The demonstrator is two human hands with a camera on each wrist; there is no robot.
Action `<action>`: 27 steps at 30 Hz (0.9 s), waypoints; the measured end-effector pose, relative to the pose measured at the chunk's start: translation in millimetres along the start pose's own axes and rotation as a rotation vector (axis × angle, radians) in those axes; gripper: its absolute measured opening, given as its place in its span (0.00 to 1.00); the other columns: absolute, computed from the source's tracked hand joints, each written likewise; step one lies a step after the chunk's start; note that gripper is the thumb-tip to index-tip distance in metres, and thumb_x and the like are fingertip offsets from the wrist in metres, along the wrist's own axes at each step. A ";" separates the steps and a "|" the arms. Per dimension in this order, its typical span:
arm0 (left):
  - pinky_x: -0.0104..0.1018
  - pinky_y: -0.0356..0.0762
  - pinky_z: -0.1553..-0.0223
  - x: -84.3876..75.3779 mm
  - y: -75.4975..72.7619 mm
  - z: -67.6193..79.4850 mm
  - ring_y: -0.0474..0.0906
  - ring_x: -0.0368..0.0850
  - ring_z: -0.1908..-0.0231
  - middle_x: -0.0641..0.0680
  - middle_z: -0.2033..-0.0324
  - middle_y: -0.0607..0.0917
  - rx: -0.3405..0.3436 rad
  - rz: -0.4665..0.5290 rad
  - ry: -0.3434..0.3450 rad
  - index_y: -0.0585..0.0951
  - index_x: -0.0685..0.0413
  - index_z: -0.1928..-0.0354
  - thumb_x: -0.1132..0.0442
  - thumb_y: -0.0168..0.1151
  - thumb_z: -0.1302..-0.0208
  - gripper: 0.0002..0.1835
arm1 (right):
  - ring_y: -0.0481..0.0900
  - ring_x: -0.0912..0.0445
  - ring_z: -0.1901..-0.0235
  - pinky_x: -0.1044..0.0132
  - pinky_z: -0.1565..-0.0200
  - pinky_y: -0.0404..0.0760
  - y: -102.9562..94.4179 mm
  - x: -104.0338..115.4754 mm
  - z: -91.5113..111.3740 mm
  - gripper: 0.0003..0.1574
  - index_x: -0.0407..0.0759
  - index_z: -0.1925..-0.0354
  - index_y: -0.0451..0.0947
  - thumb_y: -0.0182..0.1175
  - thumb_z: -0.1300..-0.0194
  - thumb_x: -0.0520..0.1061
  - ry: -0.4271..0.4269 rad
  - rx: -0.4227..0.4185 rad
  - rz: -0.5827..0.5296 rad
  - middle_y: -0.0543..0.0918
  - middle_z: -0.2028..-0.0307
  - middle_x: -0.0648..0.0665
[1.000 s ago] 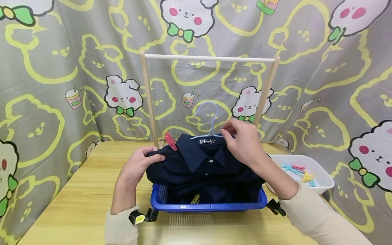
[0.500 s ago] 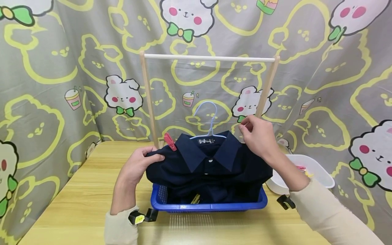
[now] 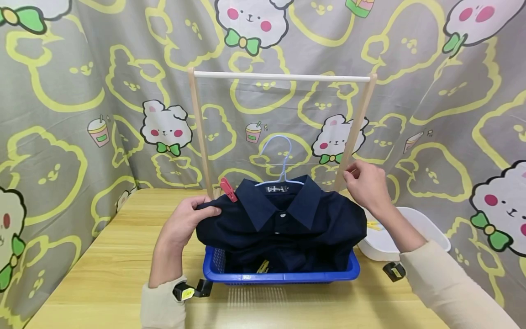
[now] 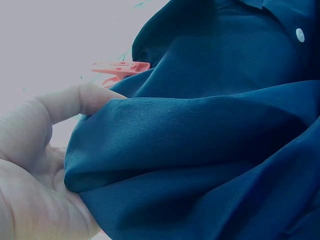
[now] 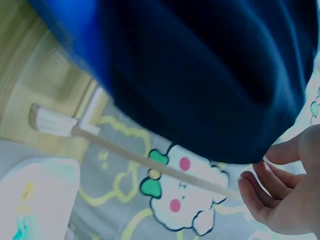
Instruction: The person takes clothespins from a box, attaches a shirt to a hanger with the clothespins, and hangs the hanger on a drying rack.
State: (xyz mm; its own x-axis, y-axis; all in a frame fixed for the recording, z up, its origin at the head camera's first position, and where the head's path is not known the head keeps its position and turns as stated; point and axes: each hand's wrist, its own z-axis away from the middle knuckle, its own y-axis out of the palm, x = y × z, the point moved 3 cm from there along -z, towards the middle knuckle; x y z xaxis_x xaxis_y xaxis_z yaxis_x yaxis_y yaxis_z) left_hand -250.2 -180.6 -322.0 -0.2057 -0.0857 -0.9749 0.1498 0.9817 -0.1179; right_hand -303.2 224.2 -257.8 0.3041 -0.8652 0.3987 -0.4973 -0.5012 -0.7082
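Note:
A dark navy collared shirt (image 3: 328, 219) sits bunched over the blue basket (image 3: 283, 277), with a light blue wire hanger (image 3: 283, 171) inside its neck. My left hand (image 3: 185, 224) pinches the cloth at the shirt's left shoulder, thumb on top, as the left wrist view confirms. Close by, a red clothespin (image 3: 228, 190) is clipped to that shoulder. Beyond the other shoulder is my right hand (image 3: 367, 188), its fingers loosely bent with nothing seen between them. In the right wrist view its fingertips (image 5: 245, 182) appear beside the shirt's edge; whether they touch is unclear.
A wooden rack with a white rail (image 3: 283, 76) stands behind the basket. At the right is a white tub (image 3: 437, 235) with clothespins, partly hidden by my right forearm. A yellow clothespin (image 3: 262, 267) lies at the basket's front. Patterned curtain surrounds the wooden table (image 3: 102, 274).
My right hand has left the shirt collar beside the hanger and moved right, past the shoulder. The collar's right side is now uncovered. My left hand stays where it was.

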 end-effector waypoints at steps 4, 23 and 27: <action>0.35 0.70 0.71 0.9 -0.4 -0.3 0.70 0.46 0.74 0.50 0.80 0.70 0.002 0.009 0.004 0.71 0.62 0.77 0.67 0.64 0.41 0.12 | 0.78 0.44 0.72 0.53 0.70 0.71 2.0 -15.7 -0.1 0.09 0.36 0.65 0.80 0.57 0.35 0.42 0.026 0.009 0.019 0.83 0.72 0.37; 0.35 0.71 0.71 4.5 -1.4 -2.8 0.71 0.47 0.74 0.51 0.80 0.71 0.004 0.011 0.004 0.71 0.63 0.76 0.66 0.64 0.42 0.12 | 0.78 0.38 0.66 0.45 0.59 0.67 21.2 -87.4 9.5 0.15 0.30 0.63 0.80 0.53 0.36 0.42 0.159 0.124 0.064 0.83 0.69 0.33; 0.35 0.72 0.71 5.0 -1.4 -2.9 0.72 0.47 0.74 0.51 0.79 0.72 0.006 0.010 0.004 0.71 0.63 0.76 0.66 0.64 0.41 0.12 | 0.76 0.34 0.62 0.42 0.54 0.64 26.6 -103.5 12.8 0.18 0.28 0.61 0.79 0.51 0.37 0.42 0.184 0.176 0.102 0.83 0.66 0.31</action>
State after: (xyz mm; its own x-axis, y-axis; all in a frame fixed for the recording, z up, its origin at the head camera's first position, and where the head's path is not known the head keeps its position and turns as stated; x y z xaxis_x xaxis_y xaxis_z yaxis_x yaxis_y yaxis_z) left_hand -254.3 -182.0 -326.2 -0.2081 -0.0752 -0.9752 0.1579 0.9814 -0.1094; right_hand -337.5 300.7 -325.4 0.0988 -0.9075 0.4083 -0.3637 -0.4149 -0.8340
